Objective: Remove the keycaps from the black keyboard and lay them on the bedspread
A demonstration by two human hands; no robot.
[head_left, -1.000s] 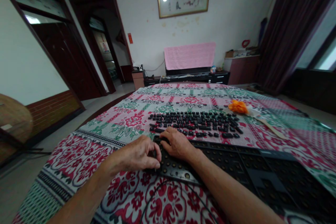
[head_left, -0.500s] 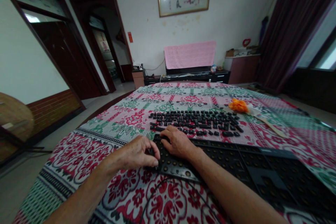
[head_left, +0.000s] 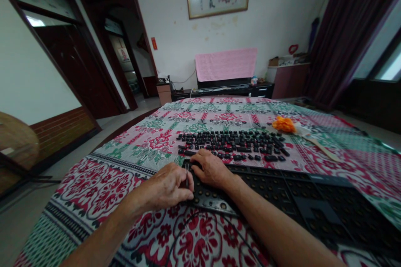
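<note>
A black keyboard (head_left: 260, 190) with its keycaps off lies slantwise on the patterned tablecloth, its bare key seats showing. My left hand (head_left: 171, 187) is closed at its left end, pinching a thin metal tool with two prongs, which looks like tweezers (head_left: 187, 170). The tool's lower end is hidden by my fingers. My right hand (head_left: 210, 167) rests on the keyboard's upper left part, fingers bent and pressed onto it. Just beyond the keyboard, loose black keycaps (head_left: 236, 138) are spread in rough rows.
To the right of the keycaps lies a brush with a pale handle (head_left: 322, 149) and an orange fluffy head (head_left: 283, 124). The keyboard's black cable (head_left: 177, 240) loops over the near tablecloth (head_left: 163, 233). Beyond the table stands a low black cabinet (head_left: 263, 91).
My left hand has turned and shifted slightly right, and the metal prongs now show above its fingers. My right hand stays in place on the keyboard.
</note>
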